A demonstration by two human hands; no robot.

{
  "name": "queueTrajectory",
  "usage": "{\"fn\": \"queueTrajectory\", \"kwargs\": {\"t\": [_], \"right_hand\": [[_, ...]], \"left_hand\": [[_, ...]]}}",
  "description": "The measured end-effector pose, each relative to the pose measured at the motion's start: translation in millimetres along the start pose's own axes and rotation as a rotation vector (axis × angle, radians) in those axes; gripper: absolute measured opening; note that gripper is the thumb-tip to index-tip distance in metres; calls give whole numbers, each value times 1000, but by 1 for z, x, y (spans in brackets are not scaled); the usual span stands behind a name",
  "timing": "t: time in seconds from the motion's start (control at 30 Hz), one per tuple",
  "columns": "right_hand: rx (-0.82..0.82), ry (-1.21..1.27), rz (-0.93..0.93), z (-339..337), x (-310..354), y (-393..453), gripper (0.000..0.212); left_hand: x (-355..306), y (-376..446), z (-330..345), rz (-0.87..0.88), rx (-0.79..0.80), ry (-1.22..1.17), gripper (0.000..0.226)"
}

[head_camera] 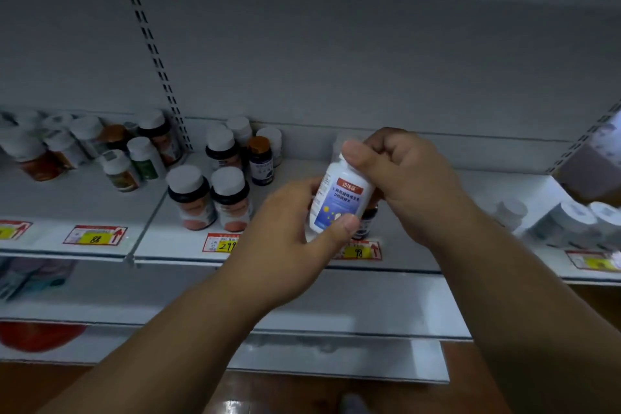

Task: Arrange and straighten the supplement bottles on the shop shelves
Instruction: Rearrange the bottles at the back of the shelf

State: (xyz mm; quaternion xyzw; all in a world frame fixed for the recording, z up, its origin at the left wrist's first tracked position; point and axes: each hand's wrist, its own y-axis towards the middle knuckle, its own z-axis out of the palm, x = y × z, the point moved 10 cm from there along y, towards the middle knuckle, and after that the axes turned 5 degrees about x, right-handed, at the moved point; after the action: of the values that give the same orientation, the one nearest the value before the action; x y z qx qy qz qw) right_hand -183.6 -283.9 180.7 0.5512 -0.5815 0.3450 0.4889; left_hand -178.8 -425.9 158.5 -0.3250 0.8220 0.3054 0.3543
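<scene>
A white supplement bottle (339,198) with a blue and orange label is tilted in the air in front of the middle shelf (437,245). My left hand (292,235) grips its lower end, thumb across the label. My right hand (403,175) grips its top, thumb on the cap end. Just behind it a dark bottle (369,222) stands on the shelf, mostly hidden. Two white-capped dark bottles (208,202) stand near the shelf's front, left of my hands. Further back are several more bottles (242,151).
The shelf section to the left holds several crowded bottles (100,151), some leaning. White bottles (571,222) lie at the far right. Yellow price tags (95,235) line the shelf edge. A slotted upright (158,60) divides the back panel. A lower shelf (336,356) juts out below.
</scene>
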Motion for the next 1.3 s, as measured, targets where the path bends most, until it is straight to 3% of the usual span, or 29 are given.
{"fn": "queueTrajectory", "kwargs": {"t": [0.33,0.5,0.6,0.77,1.07,1.3], "right_hand": [[308,89,-62,111,22,-30,45],[422,141,-99,173,40,-46,60],[469,151,-102,212,50,-56,61],[489,154,-78,281,59,-59,59],[408,49,-58,419,72,-35,53],[354,-31,-56,466,76,3,44]], "left_hand": [[30,-104,-47,-241,-140,12,47],[40,-163,-77,-332,-231,35,40],[50,-196,-99,-375,-268,16,46],[84,-234,-143,-389,-282,-1,49],[183,-283,-265,-450,-150,120,56],[227,-265,-313,-401,-99,118,54]]}}
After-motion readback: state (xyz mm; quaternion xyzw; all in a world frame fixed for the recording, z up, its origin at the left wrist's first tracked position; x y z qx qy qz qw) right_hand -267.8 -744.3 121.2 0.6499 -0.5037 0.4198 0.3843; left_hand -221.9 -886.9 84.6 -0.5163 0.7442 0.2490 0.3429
